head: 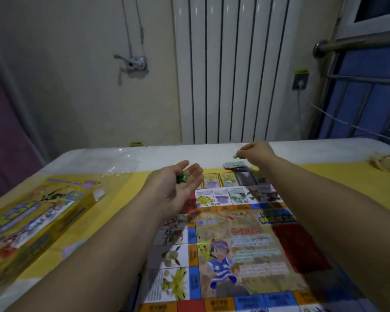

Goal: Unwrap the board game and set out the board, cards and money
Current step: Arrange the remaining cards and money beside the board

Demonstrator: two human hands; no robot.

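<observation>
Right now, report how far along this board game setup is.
Done: clear wrap lies beside the yellow box, the game board lies flat, and cards line its far edge. In hand: the left hand cups green pieces; the right hand pinches a single green piece near a small paper stack. Left: the pieces; the blurred stack may be the money.

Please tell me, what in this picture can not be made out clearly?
Head view: the green bits in the left hand: too small and blurred to count or name.
The green piece pinched by the right hand: too small, fingers hide part.
The stack beyond the board: blurred; cards or money unclear.
Board print: motion blur; near edge cut off by the frame.
</observation>
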